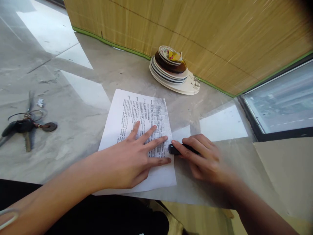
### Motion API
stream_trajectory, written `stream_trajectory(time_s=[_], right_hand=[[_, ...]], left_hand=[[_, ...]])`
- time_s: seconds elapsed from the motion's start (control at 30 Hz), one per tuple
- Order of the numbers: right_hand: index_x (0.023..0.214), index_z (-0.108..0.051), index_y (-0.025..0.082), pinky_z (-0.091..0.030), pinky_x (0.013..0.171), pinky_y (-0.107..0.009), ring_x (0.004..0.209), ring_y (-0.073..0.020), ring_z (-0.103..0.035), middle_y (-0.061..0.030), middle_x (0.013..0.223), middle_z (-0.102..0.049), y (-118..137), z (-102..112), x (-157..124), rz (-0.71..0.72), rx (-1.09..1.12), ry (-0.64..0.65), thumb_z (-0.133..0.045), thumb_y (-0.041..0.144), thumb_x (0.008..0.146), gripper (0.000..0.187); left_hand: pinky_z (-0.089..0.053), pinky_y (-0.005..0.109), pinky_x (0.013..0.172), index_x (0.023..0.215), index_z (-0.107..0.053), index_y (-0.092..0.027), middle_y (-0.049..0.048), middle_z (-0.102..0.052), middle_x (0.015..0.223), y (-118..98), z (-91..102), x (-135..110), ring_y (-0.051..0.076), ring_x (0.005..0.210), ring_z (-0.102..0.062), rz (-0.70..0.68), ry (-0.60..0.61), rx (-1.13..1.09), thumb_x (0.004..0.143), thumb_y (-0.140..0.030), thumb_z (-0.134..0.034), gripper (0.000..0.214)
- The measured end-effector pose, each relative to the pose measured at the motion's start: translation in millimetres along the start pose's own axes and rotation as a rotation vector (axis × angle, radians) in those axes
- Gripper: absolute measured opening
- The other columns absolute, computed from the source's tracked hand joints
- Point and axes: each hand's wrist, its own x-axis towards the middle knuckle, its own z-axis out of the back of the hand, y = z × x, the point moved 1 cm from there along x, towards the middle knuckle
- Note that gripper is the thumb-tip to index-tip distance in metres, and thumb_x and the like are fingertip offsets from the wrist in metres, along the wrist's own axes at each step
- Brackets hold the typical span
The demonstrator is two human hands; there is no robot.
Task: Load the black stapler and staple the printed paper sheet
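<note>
A printed sheet of paper (137, 107), possibly several sheets together, lies tilted on the grey marbled tabletop (80, 130). My left hand (134, 158) rests flat on its lower half with the fingers spread, covering part of the text. At the paper's right edge, my right hand (205, 156) is closed around a small black stapler (174, 149). The stapler's front end meets the edge of the paper, close to the left fingertips. Most of its body is hidden under my right fingers.
On the left lies a bunch of keys (24, 125) near a scrap of white paper (40, 102). Stacked plates (168, 71) with a yellow packet (174, 55) on top stand at the back. A bamboo blind (195, 36) borders the table behind; a window frame (259, 124) is at right.
</note>
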Motion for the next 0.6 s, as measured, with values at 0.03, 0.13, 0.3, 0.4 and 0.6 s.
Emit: stream_trajectory(time_s=[0.03,0.13,0.3,0.4,0.6], right_hand=[[0.15,-0.054,0.015,-0.051,0.077,-0.045,0.091,-0.028,-0.058,-0.013,0.105,-0.067,2,0,2,0.012,-0.04,0.024,-0.054,0.001,0.088,0.064],[0.148,-0.054,0.013,-0.05,0.074,-0.046,0.088,-0.0288,-0.058,-0.0129,0.102,-0.07,7,-1,8,0.054,-0.096,0.054,-0.052,0.002,0.086,0.063],[0.153,-0.05,0.019,-0.056,0.086,-0.044,0.102,-0.0273,-0.064,-0.0128,0.12,-0.071,-10,3,2,-0.023,0.108,0.077,-0.059,0.015,0.098,0.056],[0.146,-0.059,0.027,-0.057,0.082,-0.034,0.096,-0.0206,-0.069,-0.0075,0.111,-0.073,-40,14,-16,-0.045,0.381,0.094,-0.066,0.021,0.098,0.049],[0.121,-0.078,0.03,-0.061,0.082,-0.034,0.09,-0.0229,-0.077,-0.0022,0.106,-0.081,-86,25,-38,-0.488,0.626,-0.357,-0.091,0.036,0.075,0.048]], left_hand=[[-0.013,0.086,0.118,0.156,-0.047,-0.044,0.0039,-0.027,0.175,0,0.0,0,0.051,0.159,-0.02,0.001,0.003,0.001,0.096,-0.027,-0.061,0.064],[-0.013,0.087,0.117,0.156,-0.047,-0.045,0.0046,-0.027,0.175,1,0.8,1,0.052,0.158,-0.021,0.002,0.024,0.006,0.095,-0.027,-0.061,0.065],[-0.015,0.085,0.118,0.157,-0.044,-0.051,0.0021,-0.026,0.175,2,5.6,1,0.049,0.159,-0.022,0.003,0.037,0.015,0.098,-0.027,-0.059,0.065],[-0.016,0.086,0.116,0.159,-0.038,-0.052,0.0031,-0.027,0.175,2,6.8,3,0.049,0.159,-0.022,-0.001,0.074,0.019,0.103,-0.026,-0.052,0.063],[-0.02,0.078,0.121,0.153,-0.052,-0.042,0.0051,-0.04,0.169,7,20.5,1,0.045,0.157,-0.031,-0.039,-0.029,0.015,0.1,-0.04,-0.064,0.055]])
